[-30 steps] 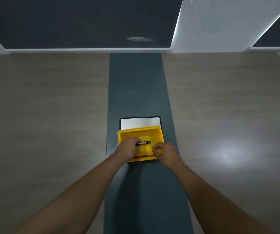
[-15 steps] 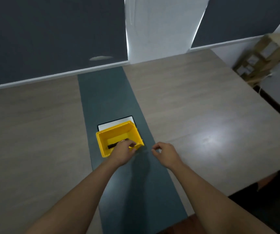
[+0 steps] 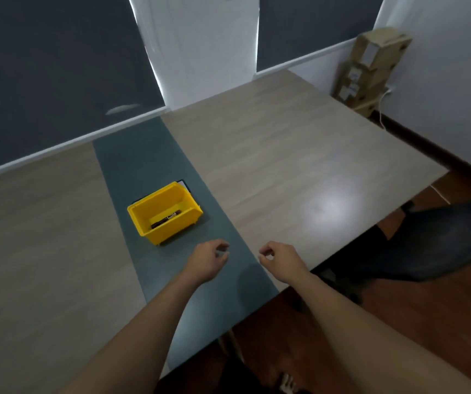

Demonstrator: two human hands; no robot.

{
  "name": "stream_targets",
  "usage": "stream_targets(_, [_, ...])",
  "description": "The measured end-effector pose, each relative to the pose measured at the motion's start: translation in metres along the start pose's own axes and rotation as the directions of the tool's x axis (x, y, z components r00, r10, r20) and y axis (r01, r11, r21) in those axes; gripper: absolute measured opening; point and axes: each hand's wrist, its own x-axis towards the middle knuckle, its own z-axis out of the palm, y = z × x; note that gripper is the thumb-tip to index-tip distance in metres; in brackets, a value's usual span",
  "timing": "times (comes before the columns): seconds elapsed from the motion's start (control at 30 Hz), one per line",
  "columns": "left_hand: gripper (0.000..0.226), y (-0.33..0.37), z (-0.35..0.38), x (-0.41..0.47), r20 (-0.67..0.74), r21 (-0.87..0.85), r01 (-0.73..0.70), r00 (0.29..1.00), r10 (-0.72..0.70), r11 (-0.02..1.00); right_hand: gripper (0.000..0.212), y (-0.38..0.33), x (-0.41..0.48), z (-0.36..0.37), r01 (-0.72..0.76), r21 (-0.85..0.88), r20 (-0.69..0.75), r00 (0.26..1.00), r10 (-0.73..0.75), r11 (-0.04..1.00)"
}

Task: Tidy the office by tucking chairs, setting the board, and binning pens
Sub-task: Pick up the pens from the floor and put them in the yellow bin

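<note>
Both hands had drawn back from the yellow bin (image 3: 164,213) since the earlier frames, when the left hand was at its rim with a pen; the view had also swung to the right. By this moment a dark pen (image 3: 166,219) lay on the bin's floor, aslant, and no other pen showed on the table (image 3: 299,166). The bin stood on the dark green strip (image 3: 143,155) down the table's middle, and just behind it lay a white board with a dark frame (image 3: 184,185), mostly hidden by the bin.

The left hand (image 3: 207,260) hovered near the bin, loosely curled and holding nothing. The right hand (image 3: 281,258) hung over the table's near edge, fingers half closed, also empty.

Judging from this, the binning of pens looked done, and the board seemed set in place, though too little of it showed to be sure. A dark chair (image 3: 433,240) stood out from the table at the right, not tucked in, so that step likely remained.
</note>
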Motion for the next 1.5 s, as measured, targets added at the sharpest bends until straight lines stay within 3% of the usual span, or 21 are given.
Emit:
stream_targets(0.53, [0.035, 0.095, 0.117, -0.139, 0.204, 0.097, -0.241, 0.955, 0.218, 0.966, 0.021, 0.146, -0.242, -0.011, -0.241, 0.148, -0.105, 0.961, 0.258, 0.959])
stream_targets(0.83, [0.037, 0.126, 0.206, -0.208, 0.388, 0.052, -0.361, 0.867, 0.314, 0.931, 0.019, 0.216, -0.401, 0.025, -0.436, 0.264, -0.193, 0.850, 0.490, 0.860])
stream_targets(1.03, [0.036, 0.142, 0.277, -0.272, 0.561, 0.096, -0.439, 0.765, 0.316, 0.893, 0.009, 0.259, -0.518, 0.055, -0.550, 0.364, -0.196, 0.743, 0.639, 0.751])
stream_targets(1.37, [0.035, 0.223, 0.393, -0.382, 0.655, 0.148, -0.624, 0.644, 0.397, 0.767, 0.009, 0.344, -0.702, 0.037, -0.569, 0.451, -0.291, 0.634, 0.716, 0.687])
stream_targets(1.5, [0.032, 0.251, 0.458, -0.437, 0.677, 0.131, -0.639, 0.616, 0.402, 0.758, 0.022, 0.381, -0.786, 0.013, -0.608, 0.455, -0.294, 0.587, 0.754, 0.651])
